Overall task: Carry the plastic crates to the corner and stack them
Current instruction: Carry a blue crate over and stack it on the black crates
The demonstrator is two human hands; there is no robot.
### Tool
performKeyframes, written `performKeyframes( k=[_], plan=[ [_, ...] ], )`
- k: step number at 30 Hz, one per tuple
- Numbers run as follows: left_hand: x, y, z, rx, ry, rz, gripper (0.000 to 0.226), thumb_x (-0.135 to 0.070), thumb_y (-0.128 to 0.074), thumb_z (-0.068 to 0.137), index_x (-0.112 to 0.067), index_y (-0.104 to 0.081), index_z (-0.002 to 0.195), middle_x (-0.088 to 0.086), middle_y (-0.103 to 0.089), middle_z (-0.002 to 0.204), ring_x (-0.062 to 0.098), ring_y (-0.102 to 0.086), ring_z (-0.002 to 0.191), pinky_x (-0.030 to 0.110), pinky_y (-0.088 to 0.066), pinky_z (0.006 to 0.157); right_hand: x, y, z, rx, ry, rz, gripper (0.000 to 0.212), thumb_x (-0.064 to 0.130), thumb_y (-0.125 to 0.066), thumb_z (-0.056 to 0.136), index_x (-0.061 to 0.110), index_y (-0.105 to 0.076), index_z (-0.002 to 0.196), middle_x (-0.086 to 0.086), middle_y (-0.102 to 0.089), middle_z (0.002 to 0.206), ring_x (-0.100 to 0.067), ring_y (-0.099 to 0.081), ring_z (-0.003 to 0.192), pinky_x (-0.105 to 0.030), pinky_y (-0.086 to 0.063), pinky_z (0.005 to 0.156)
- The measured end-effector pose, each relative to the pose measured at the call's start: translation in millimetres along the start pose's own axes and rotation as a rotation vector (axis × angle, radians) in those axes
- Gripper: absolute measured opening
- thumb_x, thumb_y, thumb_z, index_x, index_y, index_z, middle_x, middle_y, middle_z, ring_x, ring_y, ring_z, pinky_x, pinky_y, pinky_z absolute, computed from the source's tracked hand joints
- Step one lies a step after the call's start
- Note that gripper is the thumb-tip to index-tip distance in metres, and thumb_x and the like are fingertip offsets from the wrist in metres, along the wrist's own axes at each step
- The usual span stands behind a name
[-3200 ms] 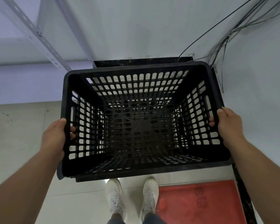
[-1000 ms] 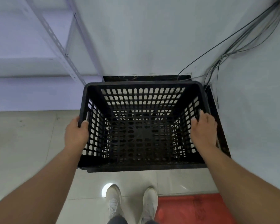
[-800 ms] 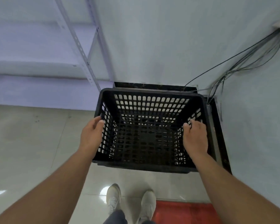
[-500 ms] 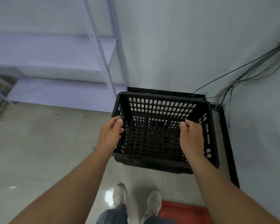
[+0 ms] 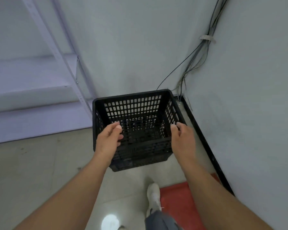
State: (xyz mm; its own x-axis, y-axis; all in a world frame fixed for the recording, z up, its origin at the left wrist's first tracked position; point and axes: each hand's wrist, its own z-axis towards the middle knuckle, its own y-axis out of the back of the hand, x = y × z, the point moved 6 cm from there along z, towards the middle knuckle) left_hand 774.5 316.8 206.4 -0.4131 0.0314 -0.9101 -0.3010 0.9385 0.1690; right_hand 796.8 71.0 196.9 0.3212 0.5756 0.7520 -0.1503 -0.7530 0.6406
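The black plastic crate [image 5: 136, 128] was seen set down on the floor in the corner, its far wall close to the back wall and its right side just beside the dark skirting strip [image 5: 204, 141]. A second rim and a lower base corner were visible below the near wall, so it was judged to be nested in or stacked on another crate, though this could not be told for certain.

The left hand [image 5: 106, 143] was held in front of the crate's near-left corner, fingers loosely curled and parted, with nothing gripped between them. The right hand [image 5: 183, 140] was held at the near-right corner, thumb and fingers half open; whether the fingertips [image 5: 173, 127] touched the rim could not be told. Both hands appeared released from the crate.

The crate was judged light for its bulk, since its walls and floor were open lattice, and stiff enough to keep its shape when lifted by two sides. The smooth moulded rim was thought somewhat slippery, so the best hold was judged to be at the upper slots of the two side walls, just beyond the fingers, with fingers hooked through the openings and thumbs over the rim. Cables [image 5: 196, 63] hung down the corner, well beyond the fingertips.
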Motion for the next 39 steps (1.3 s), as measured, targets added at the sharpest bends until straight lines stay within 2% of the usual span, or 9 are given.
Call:
performKeyframes(
  k=[2,5,8,15,20,26,30,34,39],
  plan=[
    [2,0,-20,0.052,-0.021,0.025,0.029,-0.026,-0.049,0.097,-0.024,-0.058,0.124,0.003,-0.064,0.117,0.011,-0.062,0.093,0.026,-0.05,0.08,-7,17,-30,-0.036,-0.035,0.021,0.046,0.039,-0.041,0.096,0.011,-0.053,0.131,-0.006,-0.052,0.128,-0.012,-0.053,0.096,-0.026,-0.039,0.084],
    [8,-8,-48,0.135,-0.045,0.059,0.028,-0.026,-0.052,0.096,-0.023,-0.059,0.122,0.003,-0.064,0.116,0.012,-0.063,0.095,0.026,-0.051,0.08,-26,46,-74,-0.153,-0.075,0.06,0.039,0.033,-0.044,0.096,0.008,-0.06,0.121,-0.008,-0.061,0.115,-0.02,-0.058,0.099,-0.027,-0.04,0.081],
    [15,-26,-76,0.218,-0.07,0.094,0.023,-0.028,-0.053,0.095,-0.026,-0.059,0.117,0.002,-0.064,0.114,0.014,-0.063,0.095,0.028,-0.052,0.081,-60,79,-114,-0.26,-0.174,0.103,0.037,0.033,-0.044,0.096,0.008,-0.061,0.118,-0.009,-0.063,0.118,-0.022,-0.058,0.107,-0.027,-0.039,0.084],
    [43,-98,-168,0.423,-0.101,0.148,0.017,-0.032,-0.053,0.094,-0.028,-0.061,0.108,0.002,-0.065,0.111,0.015,-0.064,0.09,0.028,-0.05,0.074,-161,173,-207,-0.473,-0.375,0.139,0.035,0.038,-0.04,0.094,0.016,-0.065,0.105,-0.007,-0.064,0.107,-0.024,-0.059,0.101,-0.036,-0.044,0.088],
    [59,-172,-272,0.614,-0.168,0.194,0.02,-0.027,-0.054,0.094,-0.022,-0.061,0.113,0.002,-0.064,0.102,0.015,-0.062,0.086,0.026,-0.049,0.071,-229,257,-299,-0.61,-0.484,0.149,0.035,0.037,-0.041,0.095,0.014,-0.063,0.109,-0.008,-0.062,0.114,-0.024,-0.057,0.105,-0.035,-0.041,0.091],
    [118,-263,-431,0.884,-0.144,0.239,0.015,-0.026,-0.054,0.095,-0.022,-0.059,0.108,-0.002,-0.061,0.091,0.011,-0.06,0.076,0.024,-0.046,0.063,-320,336,-434,-0.75,-0.613,0.139,0.035,0.037,-0.042,0.095,0.016,-0.063,0.114,-0.005,-0.059,0.122,-0.022,-0.057,0.106,-0.034,-0.042,0.091],
    [159,-306,-528,1.061,-0.16,0.292,0.011,-0.026,-0.054,0.094,-0.027,-0.06,0.103,-0.001,-0.064,0.093,0.013,-0.061,0.075,0.024,-0.046,0.06,-372,374,-518,-0.849,-0.714,0.178,0.036,0.035,-0.041,0.096,0.015,-0.062,0.116,-0.009,-0.06,0.12,-0.022,-0.056,0.109,-0.031,-0.039,0.091],
    [187,-335,-608,1.211,-0.188,0.362,0.02,-0.024,-0.053,0.095,-0.021,-0.06,0.113,-0.002,-0.064,0.093,0.013,-0.061,0.076,0.025,-0.047,0.061,-409,402,-593,-0.977,-0.823,0.195,0.038,0.036,-0.04,0.097,0.014,-0.061,0.12,-0.007,-0.061,0.122,-0.02,-0.055,0.111,-0.028,-0.036,0.086],
    [220,-364,-685,1.381,-0.195,0.465,0.011,-0.028,-0.053,0.094,-0.029,-0.061,0.102,-0.002,-0.065,0.098,0.015,-0.063,0.082,0.027,-0.048,0.066,-447,417,-671,-1.119,-0.968,0.252,0.036,0.037,-0.04,0.096,0.015,-0.061,0.117,-0.008,-0.059,0.119,-0.017,-0.05,0.097,-0.029,-0.034,0.08]
  ],
)
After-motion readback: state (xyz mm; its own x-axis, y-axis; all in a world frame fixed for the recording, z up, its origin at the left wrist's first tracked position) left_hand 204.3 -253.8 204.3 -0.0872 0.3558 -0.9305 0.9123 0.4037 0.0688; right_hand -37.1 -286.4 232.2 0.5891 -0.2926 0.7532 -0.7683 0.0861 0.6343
